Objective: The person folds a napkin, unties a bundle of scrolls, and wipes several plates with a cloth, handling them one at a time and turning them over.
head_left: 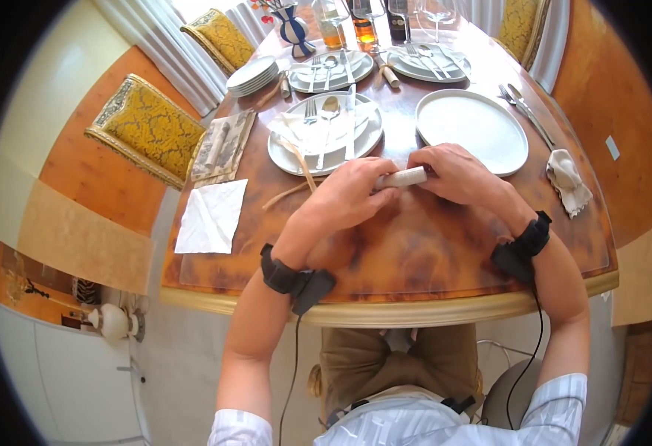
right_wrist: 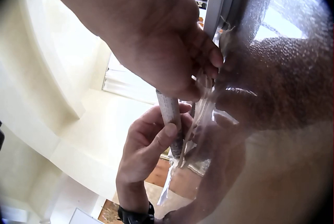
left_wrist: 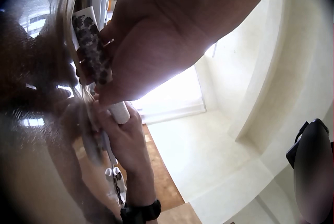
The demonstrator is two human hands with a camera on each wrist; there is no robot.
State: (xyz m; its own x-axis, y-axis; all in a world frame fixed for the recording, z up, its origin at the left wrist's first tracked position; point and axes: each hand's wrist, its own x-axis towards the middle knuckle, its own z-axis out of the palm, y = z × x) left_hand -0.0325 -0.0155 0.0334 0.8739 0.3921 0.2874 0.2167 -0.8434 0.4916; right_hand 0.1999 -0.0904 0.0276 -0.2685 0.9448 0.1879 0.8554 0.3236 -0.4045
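Head: patterned roll [head_left: 402, 178] sits between hands above the table [head_left: 415, 256], long axis roughly left-right. My left hand [head_left: 352, 182] grips it; right hand [head_left: 456, 172] is at its right end. Vase [head_left: 294, 33] holds red flowers [head_left: 267, 19].
Left wrist: fingers wrap roll.
Right wrist: pale strands [right_wrist: 194, 127] at curled right fingers; can't tell if pinched.

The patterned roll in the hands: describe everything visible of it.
The patterned roll is a slim, straight tube, apparently rolled cloth, pale with dark grey blotches. It lies crosswise over the table. The left hand pinches it between thumb and fingers; the right hand is at its other end, whether touching is unclear. A pale strand runs close beside it.
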